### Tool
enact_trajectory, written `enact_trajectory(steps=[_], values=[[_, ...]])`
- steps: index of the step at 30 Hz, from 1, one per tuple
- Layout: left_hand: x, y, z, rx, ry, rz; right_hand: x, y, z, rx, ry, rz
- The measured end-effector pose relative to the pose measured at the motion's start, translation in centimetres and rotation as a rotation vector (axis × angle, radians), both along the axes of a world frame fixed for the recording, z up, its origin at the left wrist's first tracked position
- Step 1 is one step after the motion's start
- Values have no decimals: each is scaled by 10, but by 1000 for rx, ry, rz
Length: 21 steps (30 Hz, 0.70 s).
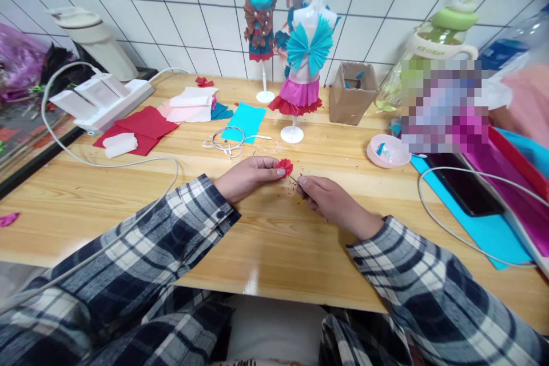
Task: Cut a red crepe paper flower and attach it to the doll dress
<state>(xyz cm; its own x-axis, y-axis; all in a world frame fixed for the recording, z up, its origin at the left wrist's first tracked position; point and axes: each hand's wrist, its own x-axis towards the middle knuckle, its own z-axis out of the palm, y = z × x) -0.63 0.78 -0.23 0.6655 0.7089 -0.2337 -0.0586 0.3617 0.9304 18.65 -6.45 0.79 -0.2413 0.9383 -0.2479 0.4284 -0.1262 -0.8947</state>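
Note:
Between thumb and fingers, my left hand (251,176) pinches a small ruffled red paper flower (285,168). My right hand (326,197) is closed around a thin pointed metal tool (294,179), whose tip is close to the flower's lower right edge. Whether the tip touches the paper cannot be made out. Tiny red scraps lie on the wooden table (274,240) below the flower. Behind the hands stands a small white mannequin (315,17) with a blue pleated bow (309,46) and a pink and red skirt (295,95).
More dressed mannequins (259,23) stand behind. Red paper (148,126), blue paper (244,120) and coiled wire (228,138) lie at back left. A power strip (103,103) with a long cable is left; a cardboard box (352,94), pink bowl (388,151) and phone (465,186) are right.

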Motion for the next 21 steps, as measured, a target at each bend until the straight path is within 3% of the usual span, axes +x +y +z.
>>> enact_trajectory(steps=[10, 21], values=[[-5, 2, 5, 48, 105, -177, 3, 3, -3, 56, -41, 100], [-5, 1, 5, 56, 115, -206, 3, 2, 0, 40, -45, 151]])
